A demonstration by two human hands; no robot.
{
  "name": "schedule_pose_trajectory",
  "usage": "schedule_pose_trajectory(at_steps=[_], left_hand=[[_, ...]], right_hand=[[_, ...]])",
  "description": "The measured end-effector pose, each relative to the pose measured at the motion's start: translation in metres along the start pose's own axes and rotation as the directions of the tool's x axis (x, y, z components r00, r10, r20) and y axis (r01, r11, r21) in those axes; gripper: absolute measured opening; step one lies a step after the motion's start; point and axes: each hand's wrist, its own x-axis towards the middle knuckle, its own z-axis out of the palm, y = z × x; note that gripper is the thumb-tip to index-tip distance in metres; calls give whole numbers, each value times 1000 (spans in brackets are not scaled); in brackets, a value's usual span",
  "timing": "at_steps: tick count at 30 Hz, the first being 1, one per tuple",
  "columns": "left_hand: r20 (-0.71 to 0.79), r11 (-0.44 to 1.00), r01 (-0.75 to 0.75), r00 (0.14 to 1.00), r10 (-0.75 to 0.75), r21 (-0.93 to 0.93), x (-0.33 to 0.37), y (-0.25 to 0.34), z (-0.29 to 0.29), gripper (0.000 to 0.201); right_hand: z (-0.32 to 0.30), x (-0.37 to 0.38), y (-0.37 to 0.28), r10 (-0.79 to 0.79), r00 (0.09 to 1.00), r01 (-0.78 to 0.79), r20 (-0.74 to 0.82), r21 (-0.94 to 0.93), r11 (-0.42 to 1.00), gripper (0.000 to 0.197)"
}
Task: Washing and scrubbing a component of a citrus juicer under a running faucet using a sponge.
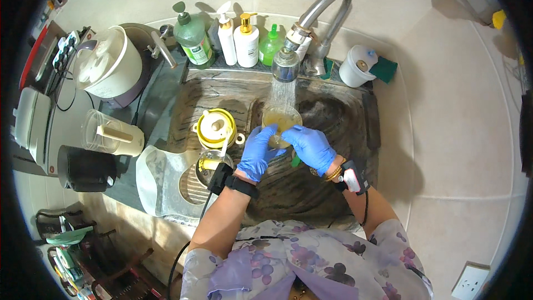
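Both of my hands wear blue gloves and hold a clear bowl [282,114] over the sink [355,128]. Water runs from the tap's round clear nozzle [285,66] into it, and what is inside looks yellowish. My left hand [256,152] has its fingers closed on the bowl's near left side. On the right side, my right hand [312,148] grips the rim, fingers bent. A small green item [295,160] shows just below the right hand; its kind is unclear. Left of my hands lies a stack of yellow and cream dishes [214,128].
A metal bowl [204,173] holding a yellow item sits by my left wrist. Several pump bottles [246,44] line the sink's back edge. At the back right stands a white tub [355,66] beside a green scouring pad [383,70]. A clear pitcher [119,136] and black container [83,169] stand left.
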Motion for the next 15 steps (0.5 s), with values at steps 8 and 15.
schedule_pose_trajectory(at_steps=[8, 15], left_hand=[[-190, 908, -295, 914, 359, 299, 15, -8, 2, 76], [-97, 727, -413, 832, 546, 548, 23, -19, -7, 73]], right_hand=[[-28, -13, 24, 614, 789, -409, -26, 724, 556, 17], [-53, -11, 32, 722, 691, -295, 42, 928, 228, 21]])
